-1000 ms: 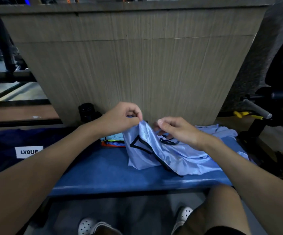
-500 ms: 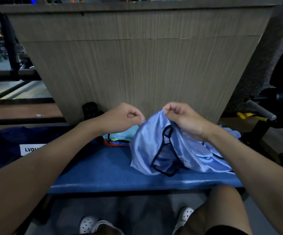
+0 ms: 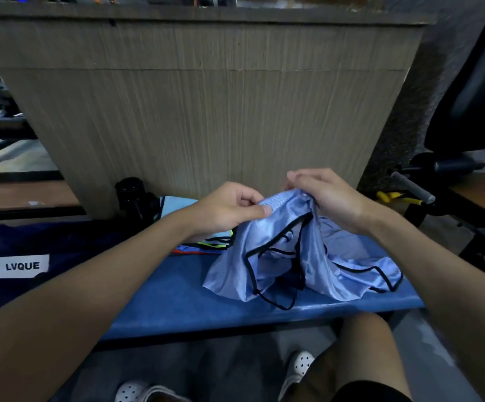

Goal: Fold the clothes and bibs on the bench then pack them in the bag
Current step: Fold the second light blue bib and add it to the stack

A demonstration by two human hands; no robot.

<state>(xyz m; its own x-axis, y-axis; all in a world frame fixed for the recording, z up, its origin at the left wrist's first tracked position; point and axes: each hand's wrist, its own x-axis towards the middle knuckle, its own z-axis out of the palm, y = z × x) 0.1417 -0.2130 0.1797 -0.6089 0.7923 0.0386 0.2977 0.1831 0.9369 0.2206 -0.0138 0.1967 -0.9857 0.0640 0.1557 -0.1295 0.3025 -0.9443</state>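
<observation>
Here, the person's left hand [image 3: 226, 210] pinches the top edge of a light-blue, shiny fabric bib with black trim [image 3: 279, 256], its thumb pressed onto the cloth against curled fingers. The right hand [image 3: 328, 198], at three o'clock from the left one, grasps the same raised edge with its fingers curled over it. Between the two hands the bib's top is lifted, while its lower part hangs down and rests crumpled on the blue padded bench [image 3: 177, 297], spreading toward four o'clock from the hands. Whether the pale-blue cloth under the right wrist is part of this bib or a separate piece cannot be told. At nine o'clock from the bib, just beside it and partly hidden under the left wrist, lies a flat pile of folded bibs in pale blue, neon yellow and orange [image 3: 206, 245]. Farther toward nine o'clock, at the bench's left end, sits a dark navy fabric bag [image 3: 61, 245] bearing a white label that reads LVQUE [image 3: 22, 266]. A black plastic bottle [image 3: 132, 195] stands at eleven o'clock from the pile, against a grey-brown wood-grain panel [image 3: 206, 111] that rises behind the bench at twelve o'clock. At six o'clock, below the bench's front edge, the person's white perforated clogs [image 3: 299, 364] show on the floor.
</observation>
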